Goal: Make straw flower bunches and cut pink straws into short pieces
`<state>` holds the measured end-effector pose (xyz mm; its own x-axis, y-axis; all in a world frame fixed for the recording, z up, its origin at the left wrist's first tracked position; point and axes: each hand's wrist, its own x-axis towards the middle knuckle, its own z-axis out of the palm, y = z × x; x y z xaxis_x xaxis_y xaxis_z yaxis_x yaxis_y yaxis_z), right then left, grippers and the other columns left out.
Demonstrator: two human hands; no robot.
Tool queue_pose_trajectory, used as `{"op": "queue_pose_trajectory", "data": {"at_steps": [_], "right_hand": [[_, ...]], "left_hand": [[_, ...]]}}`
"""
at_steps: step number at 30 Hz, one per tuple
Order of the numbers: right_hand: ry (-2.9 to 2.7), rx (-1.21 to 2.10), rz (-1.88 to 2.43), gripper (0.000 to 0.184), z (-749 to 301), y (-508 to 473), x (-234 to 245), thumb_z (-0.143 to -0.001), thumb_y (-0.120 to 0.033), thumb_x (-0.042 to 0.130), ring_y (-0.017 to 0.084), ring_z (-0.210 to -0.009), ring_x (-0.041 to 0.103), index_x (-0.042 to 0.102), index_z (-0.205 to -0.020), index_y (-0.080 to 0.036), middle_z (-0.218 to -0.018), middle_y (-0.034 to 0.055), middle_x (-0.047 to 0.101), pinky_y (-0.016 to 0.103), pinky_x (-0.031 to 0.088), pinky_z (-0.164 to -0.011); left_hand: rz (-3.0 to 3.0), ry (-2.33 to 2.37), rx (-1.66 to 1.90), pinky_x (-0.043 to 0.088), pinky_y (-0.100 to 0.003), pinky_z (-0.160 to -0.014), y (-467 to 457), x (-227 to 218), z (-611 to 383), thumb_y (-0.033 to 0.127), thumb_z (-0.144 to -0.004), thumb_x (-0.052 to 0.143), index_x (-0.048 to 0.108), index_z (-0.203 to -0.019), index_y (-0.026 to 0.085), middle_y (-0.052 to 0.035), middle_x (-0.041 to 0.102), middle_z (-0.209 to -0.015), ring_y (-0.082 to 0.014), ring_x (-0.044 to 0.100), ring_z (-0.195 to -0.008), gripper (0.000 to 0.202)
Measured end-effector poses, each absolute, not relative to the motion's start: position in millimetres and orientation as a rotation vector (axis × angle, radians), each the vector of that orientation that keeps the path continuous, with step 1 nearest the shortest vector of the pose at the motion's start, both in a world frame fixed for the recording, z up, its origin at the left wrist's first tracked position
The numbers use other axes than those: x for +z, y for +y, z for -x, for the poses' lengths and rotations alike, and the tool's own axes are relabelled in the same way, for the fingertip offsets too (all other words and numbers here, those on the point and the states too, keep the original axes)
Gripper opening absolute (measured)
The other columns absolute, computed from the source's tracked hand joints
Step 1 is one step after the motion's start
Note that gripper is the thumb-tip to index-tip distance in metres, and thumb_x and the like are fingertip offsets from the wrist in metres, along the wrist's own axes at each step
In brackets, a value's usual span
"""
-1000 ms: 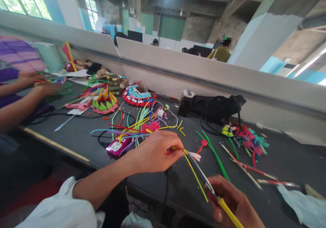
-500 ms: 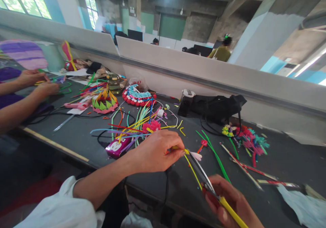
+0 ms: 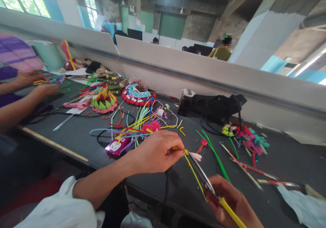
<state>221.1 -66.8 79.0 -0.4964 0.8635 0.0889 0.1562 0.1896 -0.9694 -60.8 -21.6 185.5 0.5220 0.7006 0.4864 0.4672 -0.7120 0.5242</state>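
My left hand [image 3: 158, 152] is closed in a pinch on a yellow pipe cleaner [image 3: 195, 177], whose long tail hangs down toward my right hand. In my right hand [image 3: 230, 198] is a pair of scissors [image 3: 205, 178] with yellow handles. Their blade tips reach up to the pipe cleaner right beside my left fingertips; whether the blades touch it, I cannot tell. A pale pink petal-like piece [image 3: 195, 156] lies just behind the blades. Near it is a small red flower [image 3: 203, 142] on an orange stem.
A purple box [image 3: 114, 148] and several loose coloured pipe cleaners lie left of my hands. Green stems [image 3: 216, 156], finished flowers [image 3: 251, 139] and a black bag [image 3: 216, 105] are to the right. At far left, a co-worker's hands [image 3: 47, 88] handle coloured pieces.
The tail of the yellow pipe cleaner now reaches lower, beside my right hand. My hands and the scissors have barely moved. The purple striped piece by the co-worker has shifted left.
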Motion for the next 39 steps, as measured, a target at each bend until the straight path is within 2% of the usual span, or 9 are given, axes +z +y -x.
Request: {"op": "queue_pose_trajectory", "data": {"at_steps": [6,11,17,23,27,31,36,39], "right_hand": [[-1.643,1.355,1.079,0.044,-208,-74,97,-0.066,-0.055,0.076,0.010,-0.056,0.042,0.065,-0.093,-0.022,-0.070,-0.0011,0.050,0.020,0.035,-0.050],[-1.637,1.272,1.175,0.040,-204,-79,103,-0.066,-0.049,0.077,0.011,-0.056,0.048,0.066,-0.093,-0.021,-0.071,-0.0004,0.055,0.020,0.040,-0.051],[-1.853,0.919,1.238,0.028,-210,-76,98,-0.072,-0.037,0.074,0.015,-0.061,0.061,0.068,-0.094,-0.022,-0.075,0.0023,0.066,0.020,0.050,-0.057],[-2.031,0.555,1.220,0.027,-220,-74,98,-0.075,-0.034,0.073,0.011,-0.045,0.055,0.068,-0.101,-0.027,-0.064,-0.0011,0.067,0.016,0.045,-0.045],[-2.071,0.549,1.201,0.029,-221,-76,98,-0.076,-0.032,0.071,0.011,-0.048,0.057,0.068,-0.105,-0.028,-0.068,-0.0003,0.069,0.016,0.047,-0.049],[-2.042,0.554,1.262,0.025,-218,-75,104,-0.076,-0.036,0.070,0.011,-0.045,0.053,0.068,-0.098,-0.025,-0.064,-0.0004,0.066,0.017,0.044,-0.044],[-2.070,0.719,1.233,0.026,-219,-75,111,-0.071,-0.028,0.071,0.015,-0.061,0.063,0.068,-0.097,-0.025,-0.078,0.0010,0.068,0.019,0.051,-0.057],[-1.910,0.902,1.285,0.027,-216,-80,112,-0.070,-0.032,0.071,0.016,-0.063,0.061,0.067,-0.096,-0.024,-0.079,0.0020,0.067,0.019,0.049,-0.055]], "left_hand": [[-2.439,0.997,0.989,0.037,-0.021,-0.061,-22,185,60,0.014,-0.083,0.058,0.062,-0.075,0.014,0.0013,0.059,-0.067,-0.0082,0.052,-0.063,0.009],[-2.433,0.977,0.921,0.037,-0.020,-0.060,-20,186,63,0.015,-0.084,0.056,0.063,-0.076,0.014,0.0005,0.060,-0.068,-0.0080,0.052,-0.062,0.010],[-2.444,0.922,0.742,0.040,-0.020,-0.064,-14,194,67,0.019,-0.088,0.055,0.065,-0.080,0.015,-0.0015,0.065,-0.075,-0.0097,0.057,-0.069,0.013],[-2.448,0.902,0.645,0.041,-0.021,-0.068,-12,197,68,0.021,-0.090,0.053,0.066,-0.083,0.015,-0.0026,0.067,-0.079,-0.0111,0.060,-0.075,0.016],[-2.427,0.918,0.639,0.041,-0.021,-0.067,-12,195,68,0.022,-0.090,0.053,0.066,-0.083,0.015,-0.0025,0.067,-0.079,-0.0108,0.060,-0.074,0.017],[-2.430,0.914,0.643,0.041,-0.020,-0.067,-11,194,69,0.025,-0.091,0.052,0.066,-0.084,0.015,-0.0026,0.067,-0.079,-0.0105,0.059,-0.073,0.019],[-2.432,0.877,0.655,0.041,-0.020,-0.069,-10,196,70,0.025,-0.091,0.053,0.067,-0.083,0.015,-0.0017,0.066,-0.077,-0.0101,0.059,-0.073,0.019],[-2.431,0.858,0.690,0.041,-0.020,-0.068,-11,198,71,0.025,-0.090,0.055,0.067,-0.082,0.016,-0.0013,0.066,-0.078,-0.0098,0.058,-0.073,0.016]]}}
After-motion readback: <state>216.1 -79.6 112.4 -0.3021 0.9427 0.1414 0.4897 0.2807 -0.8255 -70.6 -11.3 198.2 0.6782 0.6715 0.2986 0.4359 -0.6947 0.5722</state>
